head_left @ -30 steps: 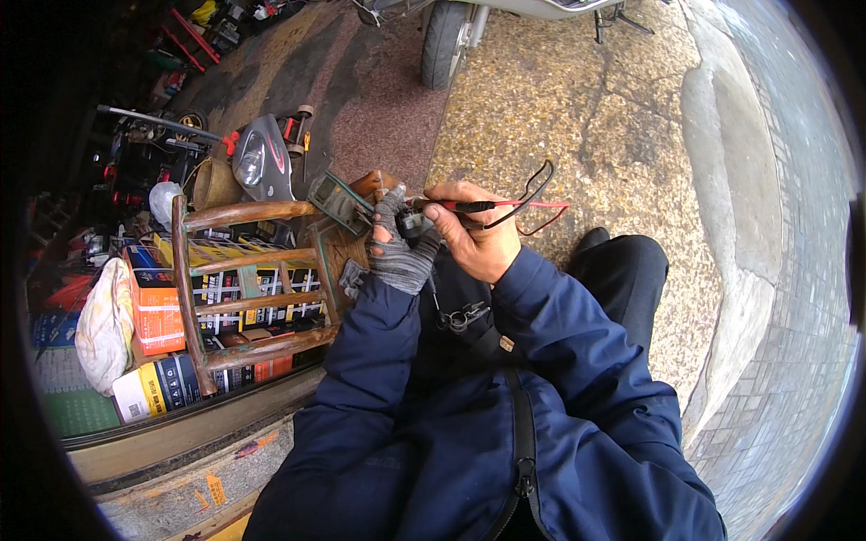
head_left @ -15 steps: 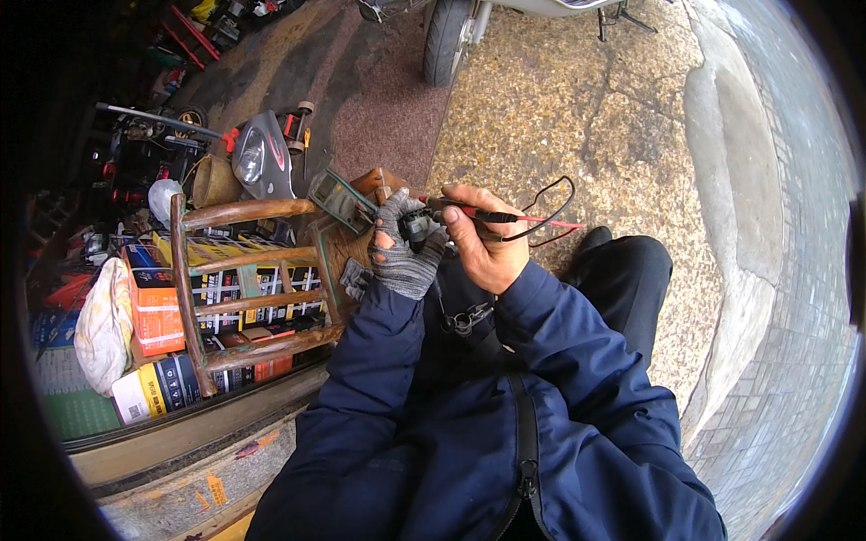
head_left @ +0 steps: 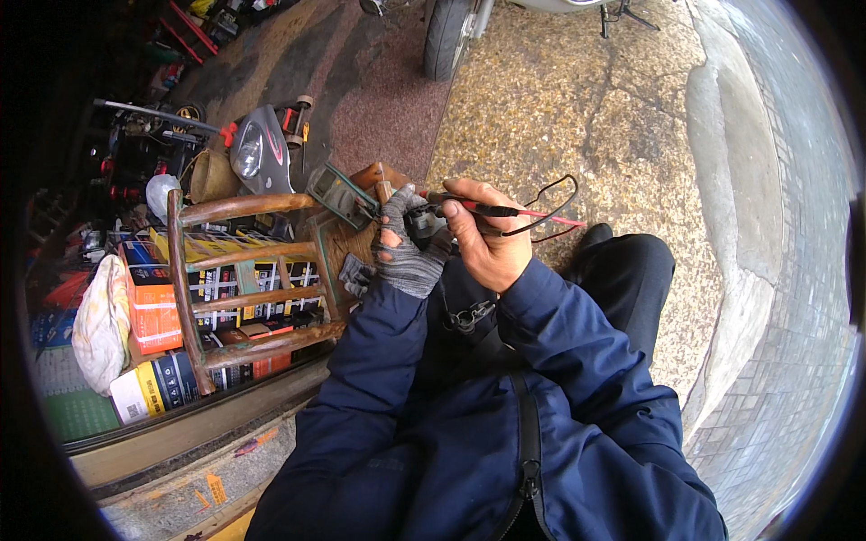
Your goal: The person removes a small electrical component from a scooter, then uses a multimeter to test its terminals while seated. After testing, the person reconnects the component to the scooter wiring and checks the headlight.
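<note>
My left hand [head_left: 403, 248], in a grey fingerless glove, grips a small black part [head_left: 421, 222] held up in front of my chest. My right hand [head_left: 487, 236] is bare and pinches a black and red probe [head_left: 483, 208] whose tip meets the black part. Black and red leads [head_left: 550, 209] loop away to the right of that hand. A dark meter with a screen [head_left: 339, 195] lies on the seat of a wooden chair [head_left: 234, 288] just left of my left hand. Both sleeves are dark blue.
Boxes in orange, yellow and black [head_left: 153, 298] are stacked behind the chair's rungs, with a white cloth bag [head_left: 99, 320] at far left. A scooter headlight panel [head_left: 257, 149] and tools lie beyond. A tyre [head_left: 448, 36] stands at the top. A concrete kerb [head_left: 758, 225] runs along the right.
My right hand has shifted slightly right and down with the probe, and the leads' loop has swung outward. The left hand keeps its hold.
</note>
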`<action>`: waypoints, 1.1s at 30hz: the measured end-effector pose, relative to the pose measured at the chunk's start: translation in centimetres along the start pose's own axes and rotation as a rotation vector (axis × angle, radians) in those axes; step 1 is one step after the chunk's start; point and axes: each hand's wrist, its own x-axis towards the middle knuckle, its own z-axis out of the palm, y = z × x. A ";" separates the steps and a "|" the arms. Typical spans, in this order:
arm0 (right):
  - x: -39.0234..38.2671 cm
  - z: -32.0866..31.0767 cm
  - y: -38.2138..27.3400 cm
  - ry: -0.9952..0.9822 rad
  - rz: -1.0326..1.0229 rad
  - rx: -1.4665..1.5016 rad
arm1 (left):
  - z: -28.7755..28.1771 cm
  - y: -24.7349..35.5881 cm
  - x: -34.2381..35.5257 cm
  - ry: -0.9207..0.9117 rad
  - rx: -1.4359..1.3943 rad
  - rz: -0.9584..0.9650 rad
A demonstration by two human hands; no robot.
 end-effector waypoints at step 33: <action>-0.2 -1.5 0.5 -0.001 -0.094 -0.022 | 0.0 -0.2 -0.7 0.012 0.170 0.117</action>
